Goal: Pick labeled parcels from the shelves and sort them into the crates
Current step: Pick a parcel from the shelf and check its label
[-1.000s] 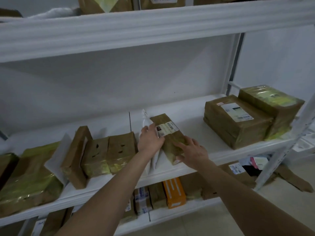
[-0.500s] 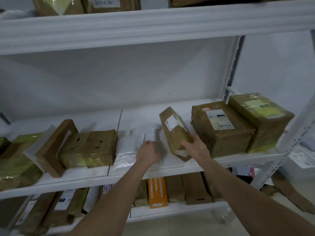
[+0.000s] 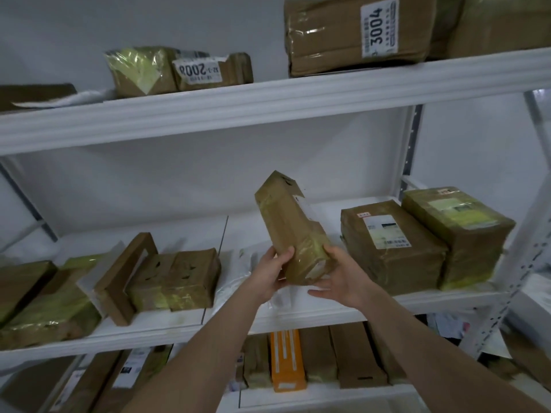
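A long brown taped parcel (image 3: 286, 222) stands tilted in the air above the middle shelf (image 3: 328, 312), its white label turned to the right and mostly out of sight. My left hand (image 3: 269, 274) grips its lower left side with fingers curled round the edge. My right hand (image 3: 340, 278) cups its lower right end, thumb against the taped side and fingers under the bottom. A flat white poly mailer (image 3: 238, 275) lies on the shelf behind my hands, partly hidden. No crate is in view.
Two large labeled boxes (image 3: 390, 248) (image 3: 456, 231) stand right of my hands. Several brown parcels (image 3: 176, 278) lie at the left. The top shelf holds parcels marked 2008 (image 3: 208, 71) and 3004 (image 3: 351, 31). Below stand upright boxes, one orange (image 3: 286, 359). A shelf post (image 3: 518, 263) is at the right.
The brown parcel has been lifted off the shelf and stood more upright. My left hand left the white mailer and took hold of the parcel. The view tilted upward.
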A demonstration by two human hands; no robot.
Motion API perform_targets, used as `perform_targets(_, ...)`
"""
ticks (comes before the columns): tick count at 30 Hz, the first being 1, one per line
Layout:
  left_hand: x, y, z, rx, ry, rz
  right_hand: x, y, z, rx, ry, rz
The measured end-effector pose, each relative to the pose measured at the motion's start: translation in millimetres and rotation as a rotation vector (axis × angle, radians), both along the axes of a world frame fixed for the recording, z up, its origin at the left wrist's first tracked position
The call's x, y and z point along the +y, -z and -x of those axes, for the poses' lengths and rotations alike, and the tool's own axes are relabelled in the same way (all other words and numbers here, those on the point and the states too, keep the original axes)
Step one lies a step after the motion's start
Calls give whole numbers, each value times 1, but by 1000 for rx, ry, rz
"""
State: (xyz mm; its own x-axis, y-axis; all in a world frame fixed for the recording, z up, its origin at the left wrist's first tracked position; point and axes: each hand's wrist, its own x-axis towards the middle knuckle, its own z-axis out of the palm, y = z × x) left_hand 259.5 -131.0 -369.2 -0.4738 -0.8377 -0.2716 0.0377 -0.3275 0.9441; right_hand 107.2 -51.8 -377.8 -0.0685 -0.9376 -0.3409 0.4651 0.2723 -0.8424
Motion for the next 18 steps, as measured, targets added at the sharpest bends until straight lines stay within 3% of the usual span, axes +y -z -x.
perform_targets(2,-3,-3,-3,-48,-92,55,-2,-5,-10,175,101,73)
perform_targets(3,-3,-5,-5,-21,-101,28,-3,-7,-15,401,165,105)
perform_targets(5,3,-11,-8,64,-7,-84,-5,-1,-21,1047,172,124)
perform_targets(6,6,-10,-9,78,32,-88,-5,4,-22,1255,139,141)
perform_targets(7,6,-6,-9,84,41,-62,-6,9,-23,1309,107,167)
perform_targets(9,6,3,-10,79,7,-3,-9,16,-23,1201,125,232)
perform_targets(12,2,8,-8,40,-17,-14,-15,19,-22,1212,185,263)
perform_targets(16,4,8,7,-4,102,-20,-16,22,-16,1189,88,183)
perform_targets(18,10,13,16,-101,137,-8,-14,29,-11,1269,15,117)
